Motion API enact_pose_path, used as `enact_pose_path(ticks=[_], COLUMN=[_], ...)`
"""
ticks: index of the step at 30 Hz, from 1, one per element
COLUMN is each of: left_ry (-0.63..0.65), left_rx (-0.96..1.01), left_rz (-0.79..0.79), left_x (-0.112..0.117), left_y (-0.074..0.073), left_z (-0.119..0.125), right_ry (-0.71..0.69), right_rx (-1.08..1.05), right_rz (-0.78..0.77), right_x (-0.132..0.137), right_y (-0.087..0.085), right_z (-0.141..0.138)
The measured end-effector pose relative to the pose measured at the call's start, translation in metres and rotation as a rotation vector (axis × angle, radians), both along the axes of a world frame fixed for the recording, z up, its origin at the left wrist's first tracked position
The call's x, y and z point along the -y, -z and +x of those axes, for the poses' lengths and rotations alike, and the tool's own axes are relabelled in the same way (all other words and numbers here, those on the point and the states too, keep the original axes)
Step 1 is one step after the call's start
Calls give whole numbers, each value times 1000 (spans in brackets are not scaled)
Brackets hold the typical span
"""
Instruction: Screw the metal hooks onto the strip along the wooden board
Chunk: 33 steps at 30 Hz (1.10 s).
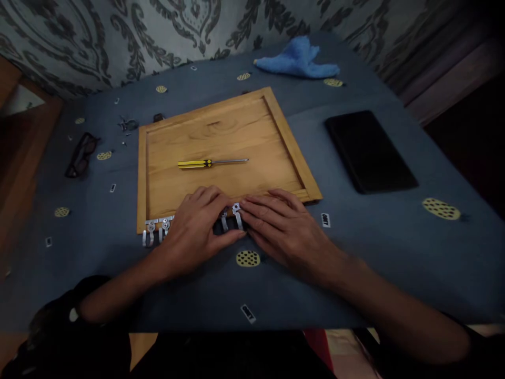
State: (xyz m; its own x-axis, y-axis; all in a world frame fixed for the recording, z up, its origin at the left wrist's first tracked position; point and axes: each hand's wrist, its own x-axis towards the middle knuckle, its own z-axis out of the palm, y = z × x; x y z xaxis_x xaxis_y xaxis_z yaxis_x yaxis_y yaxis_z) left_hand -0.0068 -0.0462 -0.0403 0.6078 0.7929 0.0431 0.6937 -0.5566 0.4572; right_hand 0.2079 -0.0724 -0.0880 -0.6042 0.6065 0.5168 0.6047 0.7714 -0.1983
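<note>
A metal hook rail (pixel 165 223) with several curved hooks lies along the near edge of a wooden framed board (pixel 221 137). Curled over the middle of the rail is my left hand (pixel 197 226), fingers on top and thumb reaching below the hooks. My right hand (pixel 284 226) presses its closed fingers over the rail's right part, beside an exposed hook (pixel 237 213). Both hands hide much of the rail. On the board's recessed face rests a yellow and black screwdriver (pixel 205 163), its shaft pointing right, touched by neither hand.
Eyeglasses (pixel 82 155) and small metal bits (pixel 128 124) lie left of the board on the blue patterned tablecloth (pixel 300 295). To the right is a black tablet (pixel 370 151). A blue fluffy cloth (pixel 298 60) sits near the patterned wall (pixel 158 42) at the back.
</note>
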Motion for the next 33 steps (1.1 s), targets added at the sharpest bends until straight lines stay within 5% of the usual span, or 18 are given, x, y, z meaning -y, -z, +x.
enact_pose_path(ticks=[25,33], left_ry=[-27,-22], left_rx=[17,6], left_rz=[-33,-19], left_x=[0,0], left_y=[1,2], left_z=[0,0], right_ry=[-9,96], right_rx=[-17,-50], right_rz=[-69,-47], right_x=[1,4], right_y=[-3,-3], right_z=[3,1])
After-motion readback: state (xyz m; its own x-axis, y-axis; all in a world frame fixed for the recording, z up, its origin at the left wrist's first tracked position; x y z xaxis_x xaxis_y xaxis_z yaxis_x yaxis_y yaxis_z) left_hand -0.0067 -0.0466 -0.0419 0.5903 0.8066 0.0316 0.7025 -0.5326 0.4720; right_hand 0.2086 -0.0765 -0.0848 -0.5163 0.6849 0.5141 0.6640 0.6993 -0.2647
